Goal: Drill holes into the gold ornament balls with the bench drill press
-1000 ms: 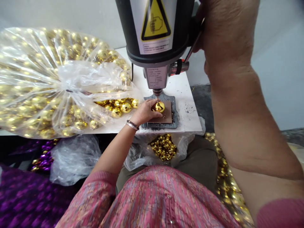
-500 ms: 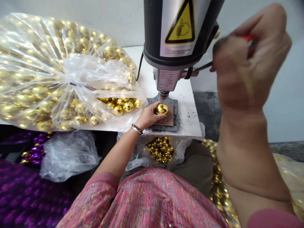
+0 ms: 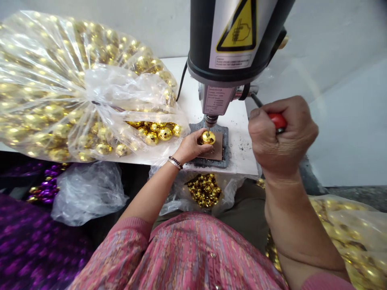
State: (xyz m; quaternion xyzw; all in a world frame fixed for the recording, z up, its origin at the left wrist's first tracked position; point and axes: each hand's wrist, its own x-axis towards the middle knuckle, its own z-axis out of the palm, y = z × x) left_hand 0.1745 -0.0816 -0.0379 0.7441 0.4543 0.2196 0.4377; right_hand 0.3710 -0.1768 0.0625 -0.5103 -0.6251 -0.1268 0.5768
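My left hand grips a shiny gold faceted ball, thumb and fingers round its sides, on a brown board over the grey base plate. Straight above it, the bit of a bench drill press meets the top of the ball; how deep it sits I cannot tell. My right hand is closed round the feed lever, whose red knob shows between the fingers.
A big clear bag of gold balls lies on the left of the white table. Below the front edge hangs an open plastic bag of gold balls. Purple balls are at lower left, another gold-filled bag at lower right.
My right hand has swung down and toward the left with the lever, and the drill bit has come down to the ball. My left hand still holds the ball on the board.
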